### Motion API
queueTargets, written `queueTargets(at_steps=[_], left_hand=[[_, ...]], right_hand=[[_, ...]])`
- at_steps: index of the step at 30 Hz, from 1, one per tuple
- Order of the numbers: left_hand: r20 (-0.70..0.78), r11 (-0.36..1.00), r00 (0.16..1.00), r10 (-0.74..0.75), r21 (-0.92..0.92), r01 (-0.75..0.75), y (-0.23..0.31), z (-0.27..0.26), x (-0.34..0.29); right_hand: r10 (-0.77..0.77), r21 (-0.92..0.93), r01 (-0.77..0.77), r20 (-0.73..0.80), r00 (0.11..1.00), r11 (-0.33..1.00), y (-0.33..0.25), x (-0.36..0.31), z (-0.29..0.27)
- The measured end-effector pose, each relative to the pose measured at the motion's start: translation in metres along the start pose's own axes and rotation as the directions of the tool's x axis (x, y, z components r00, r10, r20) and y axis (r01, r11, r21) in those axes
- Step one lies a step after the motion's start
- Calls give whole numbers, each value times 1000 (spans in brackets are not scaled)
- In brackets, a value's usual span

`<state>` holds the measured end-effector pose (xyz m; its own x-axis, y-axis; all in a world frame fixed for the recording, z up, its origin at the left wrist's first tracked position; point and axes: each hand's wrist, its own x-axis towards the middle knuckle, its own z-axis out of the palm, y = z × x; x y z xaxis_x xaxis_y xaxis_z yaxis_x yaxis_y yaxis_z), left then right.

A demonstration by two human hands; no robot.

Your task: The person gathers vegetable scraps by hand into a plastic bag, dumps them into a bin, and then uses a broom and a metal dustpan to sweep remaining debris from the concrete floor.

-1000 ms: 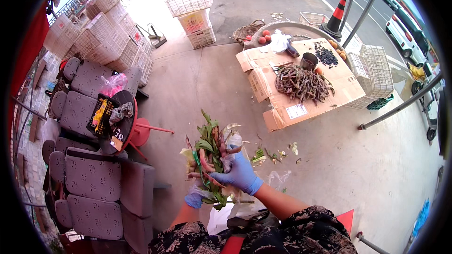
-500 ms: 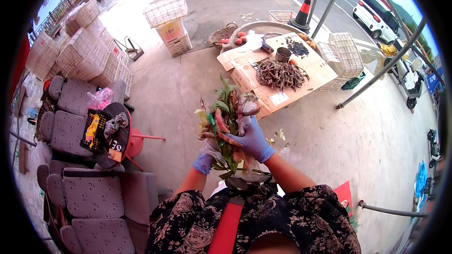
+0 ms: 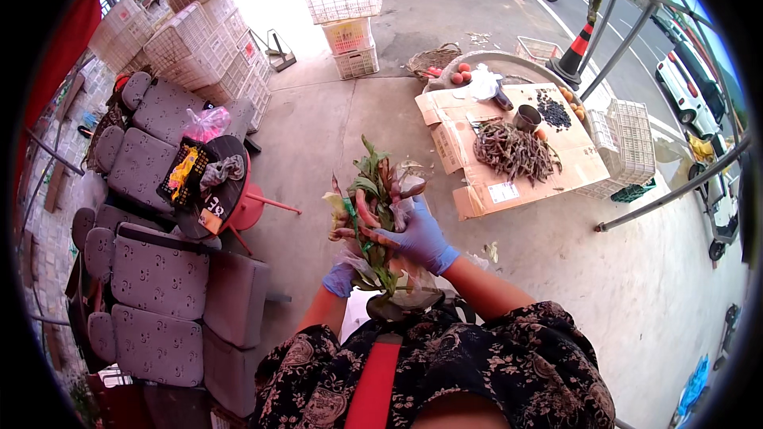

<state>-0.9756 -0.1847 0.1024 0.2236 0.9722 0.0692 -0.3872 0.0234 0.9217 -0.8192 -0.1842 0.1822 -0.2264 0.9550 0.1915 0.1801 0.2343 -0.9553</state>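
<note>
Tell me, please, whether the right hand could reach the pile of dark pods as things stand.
Probably not: the right hand holds the leafy bundle, and floor appears between it and the pods.

2 blue gloves (image 3: 429, 241) and a black floral top (image 3: 437, 359) are worn.

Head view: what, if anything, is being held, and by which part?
A leafy bundle with pinkish stems: the right grip holds it at the middle, from its right side; the left grip, partly hidden, is at its lower left.
</note>
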Motion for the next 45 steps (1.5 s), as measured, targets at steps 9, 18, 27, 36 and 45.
queueTargets(at_steps=[9, 18, 27, 36, 45], left_hand=[[83, 1000, 996, -19, -16, 20, 18, -108, 101], [142, 1000, 990, -15, -25, 19, 65, -202, 217], [117, 997, 992, -41, 64, 33, 75, -276, 329], [-48, 990, 998, -38, 131, 44, 82, -357, 500], [-176, 987, 983, 43, 158, -15, 128, -460, 665]], right_hand=[[-70, -185, 57, -64, 996, 981, 23, 123, 66], [-55, 36, 62, -181, 982, 997, 38, 253, 125], [-23, 59, 30, -106, 994, 998, 81, 396, 132], [4, 285, -31, 94, 996, 958, 135, 618, 130], [-17, 365, -104, 314, 949, 925, 159, 851, 170]])
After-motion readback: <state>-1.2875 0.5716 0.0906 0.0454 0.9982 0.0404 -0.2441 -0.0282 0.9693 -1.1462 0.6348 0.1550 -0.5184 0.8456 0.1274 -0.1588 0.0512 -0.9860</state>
